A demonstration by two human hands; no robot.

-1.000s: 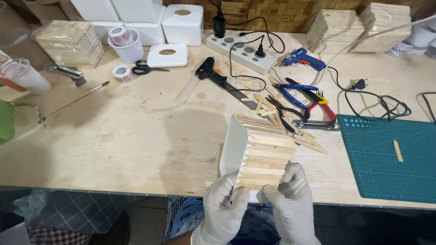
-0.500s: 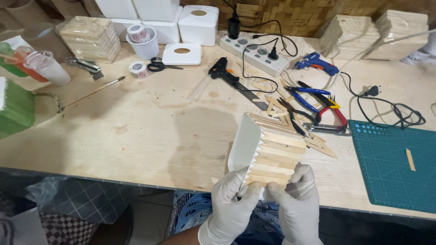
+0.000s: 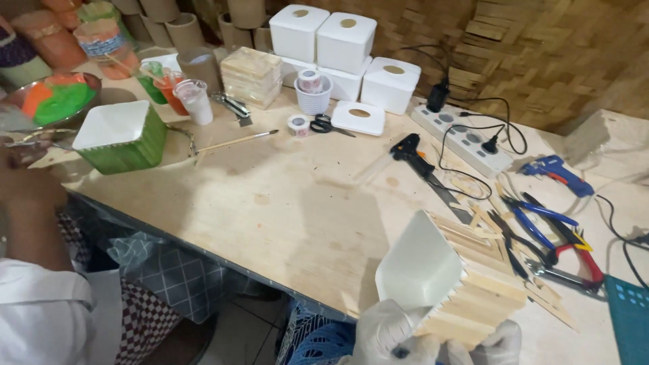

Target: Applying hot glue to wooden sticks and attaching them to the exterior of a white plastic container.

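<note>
- Two gloved hands, the left hand [image 3: 389, 331] and the right hand [image 3: 497, 341], gripped a white box clad in wooden sticks [image 3: 449, 284] at the near edge of the plywood table [image 3: 284, 203], the box tipped so its open mouth faced left.
- Just behind the box lay loose wooden sticks [image 3: 473, 220], blue-handled pliers [image 3: 541, 220] and red-handled cutters [image 3: 578, 260]; a black glue gun [image 3: 412, 149] and a blue glue gun [image 3: 558, 169] lay farther back, their cords running to a white power strip [image 3: 463, 135].
- Three white square boxes with round holes in their tops [image 3: 345, 44] stood at the back, a flat white lid [image 3: 358, 118] before them, beside scissors [image 3: 328, 124], two tape rolls [image 3: 297, 125] and a small ribbed cup [image 3: 314, 98].
- At far left stood a green box with a white lining [image 3: 122, 138], a stack of wooden sticks [image 3: 251, 74], a thin brush [image 3: 233, 142] and cups of paint [image 3: 182, 94].
- Another person's arm [image 3: 27, 216], in a white sleeve, reached in at the left edge.
</note>
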